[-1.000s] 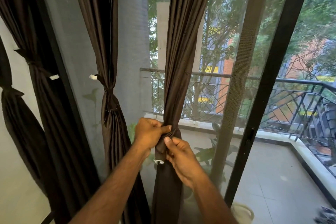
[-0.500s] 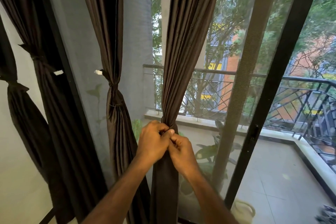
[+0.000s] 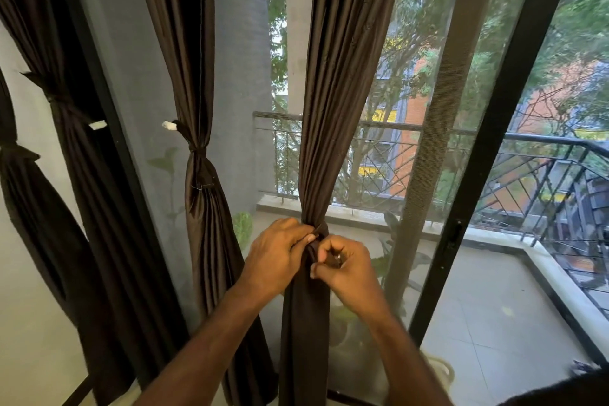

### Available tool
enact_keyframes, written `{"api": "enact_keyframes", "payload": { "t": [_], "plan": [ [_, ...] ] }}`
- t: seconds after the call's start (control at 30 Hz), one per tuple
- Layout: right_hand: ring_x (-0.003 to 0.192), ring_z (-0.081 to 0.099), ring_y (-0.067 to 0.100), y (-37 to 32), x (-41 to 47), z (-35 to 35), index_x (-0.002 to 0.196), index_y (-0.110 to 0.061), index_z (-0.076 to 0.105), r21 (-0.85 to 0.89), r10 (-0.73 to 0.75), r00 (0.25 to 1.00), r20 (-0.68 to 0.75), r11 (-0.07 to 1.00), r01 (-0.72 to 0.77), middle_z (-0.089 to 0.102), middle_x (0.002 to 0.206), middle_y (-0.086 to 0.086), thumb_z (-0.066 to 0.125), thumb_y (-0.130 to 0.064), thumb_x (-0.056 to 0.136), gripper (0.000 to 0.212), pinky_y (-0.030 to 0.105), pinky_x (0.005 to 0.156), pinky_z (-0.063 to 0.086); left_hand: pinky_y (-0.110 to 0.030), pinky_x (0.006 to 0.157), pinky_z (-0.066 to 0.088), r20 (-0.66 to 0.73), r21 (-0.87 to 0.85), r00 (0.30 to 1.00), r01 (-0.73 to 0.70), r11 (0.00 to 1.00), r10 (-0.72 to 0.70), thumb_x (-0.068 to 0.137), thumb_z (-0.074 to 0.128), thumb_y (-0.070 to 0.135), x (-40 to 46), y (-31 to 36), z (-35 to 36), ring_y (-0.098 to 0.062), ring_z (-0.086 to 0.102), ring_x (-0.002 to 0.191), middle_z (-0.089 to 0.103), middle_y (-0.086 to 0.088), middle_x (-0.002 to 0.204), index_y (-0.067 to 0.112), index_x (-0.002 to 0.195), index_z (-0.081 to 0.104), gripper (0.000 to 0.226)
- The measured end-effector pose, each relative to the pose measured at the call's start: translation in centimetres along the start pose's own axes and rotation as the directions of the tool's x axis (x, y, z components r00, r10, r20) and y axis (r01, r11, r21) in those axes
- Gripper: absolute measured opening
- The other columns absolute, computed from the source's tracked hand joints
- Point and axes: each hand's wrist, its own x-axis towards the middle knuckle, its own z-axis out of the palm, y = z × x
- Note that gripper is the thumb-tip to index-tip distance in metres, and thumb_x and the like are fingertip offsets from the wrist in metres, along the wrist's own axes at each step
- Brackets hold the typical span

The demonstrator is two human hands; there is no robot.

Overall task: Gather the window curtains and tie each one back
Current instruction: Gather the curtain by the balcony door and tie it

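We have the dark brown curtain point(image 3: 333, 82) in front of us, hanging before the glass of a tall window and pinched into a narrow waist about halfway down, where both our hands meet it. Above that waist the cloth fans out in folds toward the top of the view; below it the cloth falls straight to the floor.

To the left hangs a second curtain point(image 3: 197, 109) of the same cloth, already tied at its middle, with a small white tag point(image 3: 168, 125) sticking out beside the knot. Further left, past a black window frame point(image 3: 108, 128), a third curtain point(image 3: 79, 142) is tied too, and a fourth point(image 3: 29, 208) hangs against the pale wall at the edge of the view.

Through the glass we see a tiled balcony floor point(image 3: 487, 313), a black metal railing point(image 3: 540, 171), leafy plants just outside the pane, and trees and an orange building beyond. A black door frame point(image 3: 494, 148) slants across the right side.

Our left hand point(image 3: 275, 260) is closed around the gathered waist from the left, fingers curled tight and the thumb pressed on the cloth. Our right hand point(image 3: 346, 269) is closed from the right, its fingers pinching a dark strip at the waist. Whether that strip is a separate tie or a fold of the curtain, we cannot tell.
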Motion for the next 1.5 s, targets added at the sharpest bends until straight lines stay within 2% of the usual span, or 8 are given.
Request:
{"api": "enact_keyframes", "payload": {
  "t": [0.27, 0.43, 0.6, 0.77, 0.9, 1.13, 1.23, 1.5],
  "plan": [
    [0.075, 0.068, 0.017, -4.0, 2.0, -2.9, 0.098, -0.019, 0.074, -0.003, -0.175, 0.977, -0.124, 0.984, 0.176, 0.070, 0.080, 0.003, 0.083, 0.003, 0.077, 0.032, 0.024, 0.072, 0.054, -0.035, 0.067, 0.042, 0.020, -0.085, 0.994, -0.103, 0.991, 0.105, 0.103, 0.042, 0.041, -0.1, 0.7, 0.7, -0.010, 0.049, 0.074, 0.044, 0.017, 0.078, 0.029, 0.093, 0.057, 0.021],
    [0.089, 0.072, 0.010, -4.6, 2.0, -2.9, 0.112, -0.017, 0.056, -0.072, -0.210, 0.978, -0.013, 0.975, 0.208, 0.076, 0.088, -0.008, 0.083, -0.005, 0.082, 0.042, 0.014, 0.078, 0.046, -0.043, 0.079, 0.053, 0.003, -0.141, 0.997, -0.073, 0.987, 0.074, 0.102, 0.043, 0.042, -0.1, 1.1, 1.3, -0.016, 0.066, 0.096, 0.069, 0.004, 0.107, 0.019, 0.122, 0.067, 0.038],
    [0.096, 0.066, 0.012, -2.8, 1.4, -2.8, 0.100, -0.016, 0.055, -0.213, -0.385, 0.918, -0.094, 0.908, 0.360, 0.068, 0.099, -0.008, 0.076, 0.009, 0.078, 0.039, 0.029, 0.080, 0.049, -0.051, 0.072, 0.050, -0.083, -0.351, 0.988, 0.096, 0.931, -0.133, 0.103, 0.036, 0.046, -0.4, 1.3, 1.3, -0.017, 0.062, 0.079, 0.061, 0.006, 0.082, 0.019, 0.087, 0.061, 0.039],
    [0.108, 0.063, 0.013, -1.4, 1.6, -2.0, 0.114, -0.016, 0.066, -0.483, -0.528, 0.849, 0.004, 0.743, 0.464, 0.067, 0.113, -0.005, 0.077, -0.001, 0.083, 0.036, 0.034, 0.090, 0.051, -0.053, 0.076, 0.050, -0.048, -0.359, 0.974, 0.191, 0.914, -0.222, 0.102, 0.033, 0.050, 0.1, 1.2, 1.5, -0.017, 0.064, 0.082, 0.063, 0.005, 0.083, 0.022, 0.088, 0.060, 0.042],
    [0.096, 0.063, 0.024, -1.0, 2.3, -1.7, 0.112, -0.010, 0.072, -0.669, -0.652, 0.756, 0.055, 0.539, 0.512, 0.069, 0.108, 0.004, 0.066, -0.008, 0.091, 0.021, 0.042, 0.080, 0.049, -0.050, 0.074, 0.050, -0.033, -0.273, 0.974, 0.207, 0.940, -0.224, 0.097, 0.029, 0.052, 0.5, 1.6, 1.0, -0.016, 0.061, 0.078, 0.059, 0.006, 0.079, 0.024, 0.082, 0.054, 0.041],
    [0.080, 0.057, 0.025, -1.4, 3.2, -2.1, 0.112, -0.017, 0.071, -0.775, -0.540, 0.830, 0.143, 0.460, 0.433, 0.060, 0.095, 0.001, 0.054, -0.026, 0.089, 0.030, 0.043, 0.067, 0.041, -0.033, 0.066, 0.047, 0.056, 0.111, 0.998, -0.006, 0.994, 0.000, 0.087, 0.048, 0.040, 1.7, 1.6, -0.7, -0.015, 0.054, 0.070, 0.056, 0.005, 0.078, 0.021, 0.083, 0.049, 0.019],
    [0.080, 0.054, 0.024, -2.3, 3.7, -2.7, 0.109, -0.021, 0.068, -0.802, -0.485, 0.844, 0.228, 0.399, 0.446, 0.056, 0.094, -0.002, 0.050, -0.028, 0.093, 0.025, 0.042, 0.068, 0.037, -0.037, 0.069, 0.052, 0.121, 0.161, 0.989, -0.109, 0.981, 0.090, 0.088, 0.058, 0.038, 2.5, 0.9, -1.8, -0.015, 0.057, 0.073, 0.060, 0.005, 0.083, 0.022, 0.091, 0.051, 0.017],
    [0.088, 0.046, 0.018, -3.0, 4.7, -3.9, 0.102, -0.022, 0.055, -0.752, -0.380, 0.873, 0.306, 0.467, 0.466, 0.044, 0.099, -0.005, 0.040, -0.030, 0.103, 0.016, 0.039, 0.075, 0.037, -0.030, 0.060, 0.049, -0.040, 0.087, 0.977, -0.206, 0.975, 0.210, 0.101, 0.040, 0.045, 3.1, 1.6, -1.9, -0.012, 0.057, 0.069, 0.061, 0.001, 0.082, 0.017, 0.110, 0.049, 0.031]
  ]
}}
